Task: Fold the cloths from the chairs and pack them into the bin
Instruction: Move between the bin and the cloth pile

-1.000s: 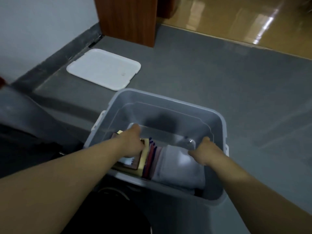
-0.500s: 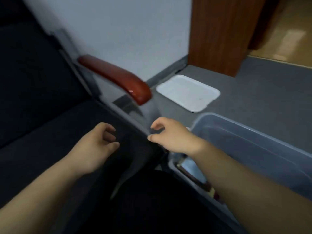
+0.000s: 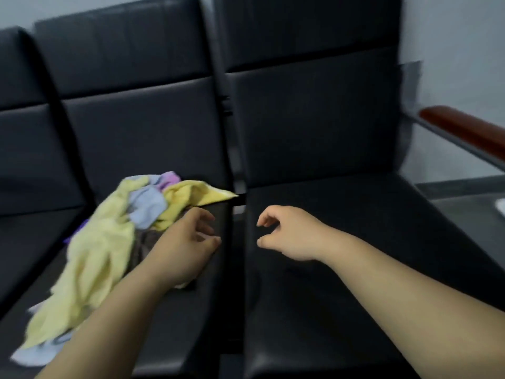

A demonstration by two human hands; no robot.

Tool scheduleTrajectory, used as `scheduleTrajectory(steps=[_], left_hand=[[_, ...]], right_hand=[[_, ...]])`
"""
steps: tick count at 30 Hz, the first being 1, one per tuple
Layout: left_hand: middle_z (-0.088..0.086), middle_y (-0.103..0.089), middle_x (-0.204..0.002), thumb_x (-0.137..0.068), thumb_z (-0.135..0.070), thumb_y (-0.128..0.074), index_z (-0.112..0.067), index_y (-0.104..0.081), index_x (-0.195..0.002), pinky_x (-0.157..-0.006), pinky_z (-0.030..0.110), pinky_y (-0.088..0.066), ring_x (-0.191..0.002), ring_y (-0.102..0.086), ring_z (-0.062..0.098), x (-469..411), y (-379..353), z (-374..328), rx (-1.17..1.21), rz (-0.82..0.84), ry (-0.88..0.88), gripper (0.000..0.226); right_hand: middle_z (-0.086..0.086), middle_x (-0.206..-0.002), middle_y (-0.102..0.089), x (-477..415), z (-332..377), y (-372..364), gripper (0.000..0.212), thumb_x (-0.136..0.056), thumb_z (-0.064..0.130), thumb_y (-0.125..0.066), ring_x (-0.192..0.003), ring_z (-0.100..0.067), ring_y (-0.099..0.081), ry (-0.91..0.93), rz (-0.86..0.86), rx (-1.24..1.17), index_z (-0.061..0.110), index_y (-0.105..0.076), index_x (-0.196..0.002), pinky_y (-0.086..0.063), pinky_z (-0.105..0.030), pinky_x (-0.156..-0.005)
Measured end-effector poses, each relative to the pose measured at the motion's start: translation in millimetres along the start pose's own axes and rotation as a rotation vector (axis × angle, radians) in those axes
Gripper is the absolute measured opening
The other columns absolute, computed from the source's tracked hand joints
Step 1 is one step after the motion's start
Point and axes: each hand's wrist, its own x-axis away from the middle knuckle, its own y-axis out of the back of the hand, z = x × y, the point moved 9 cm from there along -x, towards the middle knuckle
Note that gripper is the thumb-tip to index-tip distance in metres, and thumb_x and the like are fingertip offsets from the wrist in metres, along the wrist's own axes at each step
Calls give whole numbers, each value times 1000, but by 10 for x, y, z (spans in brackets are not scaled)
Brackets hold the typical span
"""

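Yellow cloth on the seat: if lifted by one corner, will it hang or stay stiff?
Probably floppy: the yellow cloth lies crumpled in soft folds. Likely light, as it looks thin. It may drag the blue cloth along, since they lie tangled.

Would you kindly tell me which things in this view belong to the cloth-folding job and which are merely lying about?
Part of the job:
- pile of cloths, unfolded
- chairs, one holding the pile
- left hand, beside the pile
- right hand, empty

Just there:
- armrest
- wall
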Motion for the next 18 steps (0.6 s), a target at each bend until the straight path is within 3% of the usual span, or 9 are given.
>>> scheduleTrajectory(steps=[4,9,12,16,18], left_hand=[[-13,-68,-96,-88,-17,-73,-30,-56,-109,-72,20,-47,-78,-64,-5,95,498,668,4,-87,92,29],[-14,-63,-104,-88,-22,-73,-34,-56,-112,-68,25,-50,-88,-65,5,252,1178,1435,5,-258,258,31],[-11,-63,-109,-87,-26,-75,-35,-57,-113,-79,35,-55,-95,-64,9,287,1375,1774,6,-317,328,33],[-9,-55,-122,-89,-27,-74,-36,-56,-126,-82,28,-46,-102,-61,11,177,1243,1945,-14,-251,292,42],[-7,-47,-136,-92,-26,-69,-35,-52,-136,-94,26,-40,-120,-55,15,74,1050,1851,-54,-152,181,48]], right_hand=[[12,-109,-65,-471,578,-511,25,-86,33,-77,-92,-11,-65,94,51,42,32,-66,-108,-56,-32,-84],[11,-108,-67,-890,1152,-1069,25,-85,30,-79,-93,-10,-64,188,123,62,28,-67,-107,-51,-26,-80],[10,-109,-65,-1080,1386,-1283,25,-85,31,-78,-97,-11,-62,227,126,80,29,-65,-106,-49,-27,-81],[12,-107,-61,-1313,1430,-1659,39,-81,44,-78,-101,-15,-61,182,174,162,30,-61,-113,-51,-30,-85],[5,-113,-62,-1332,1309,-1899,50,-79,54,-76,-103,-20,-62,128,243,326,29,-60,-119,-51,-32,-83]])
